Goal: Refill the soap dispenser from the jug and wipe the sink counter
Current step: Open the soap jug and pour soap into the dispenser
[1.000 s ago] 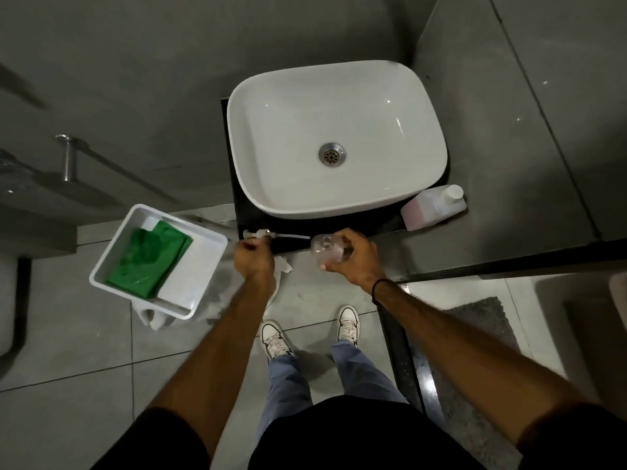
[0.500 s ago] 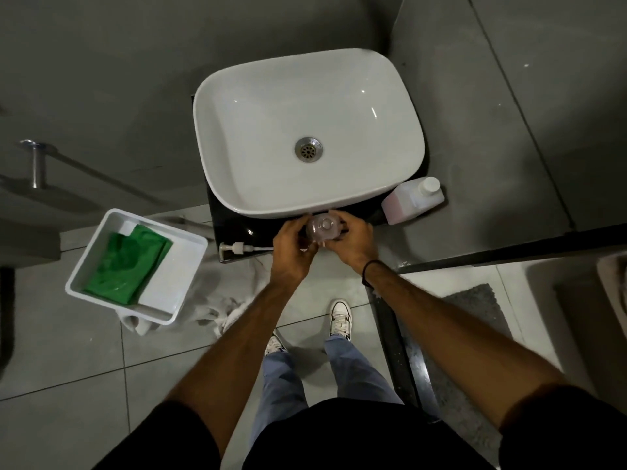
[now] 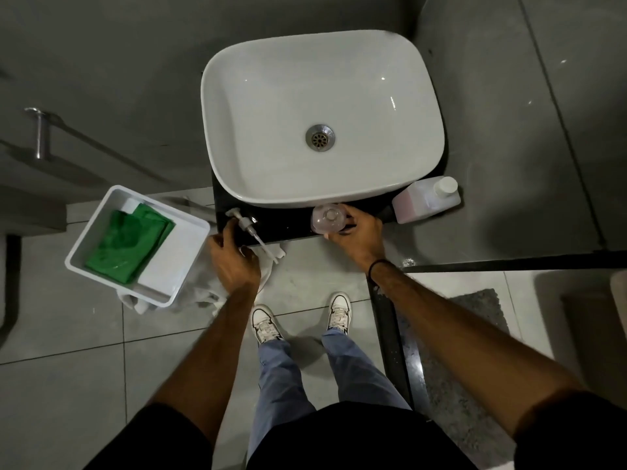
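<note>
Gripping the open dispenser bottle [image 3: 328, 218] at the bench [image 3: 288, 225] front edge, the right hand [image 3: 356, 237] risks tipping it; the left hand [image 3: 234, 262] closes around the pump [image 3: 249, 232].

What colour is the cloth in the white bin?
Green cloth, clearest in the head view.

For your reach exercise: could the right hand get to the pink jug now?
Probably yes, once free: the right hand is holding the dispenser bottle; the jug lies just beside it on the counter, nothing between.
</note>
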